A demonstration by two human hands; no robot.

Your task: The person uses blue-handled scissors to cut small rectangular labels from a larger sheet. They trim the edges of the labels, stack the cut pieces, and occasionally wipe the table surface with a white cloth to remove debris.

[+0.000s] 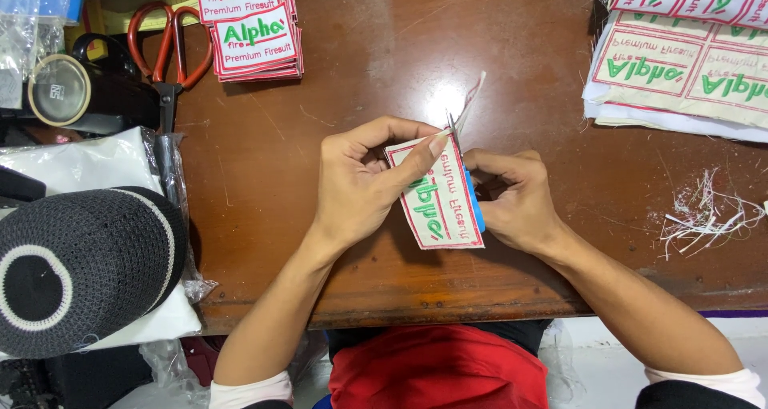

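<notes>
Seen from above, at a brown wooden worktop [496, 49]: the left hand [360, 185] pinches an embroidered patch [436, 193], white w/ red border & green lettering, thumb and forefinger closed on its top edge. The right hand [516, 201] is clenched round blue-handled snips [472, 193], blades at the patch's upper right edge, where a thin trimmed strip [472, 97] sticks up. Patch sits between both hands, near the worktop's front edge. Red scissors [168, 49] and a stack of finished patches [252, 29] lie top left; uncut sheets [680, 65] and thread scraps [704, 213] at right.
</notes>
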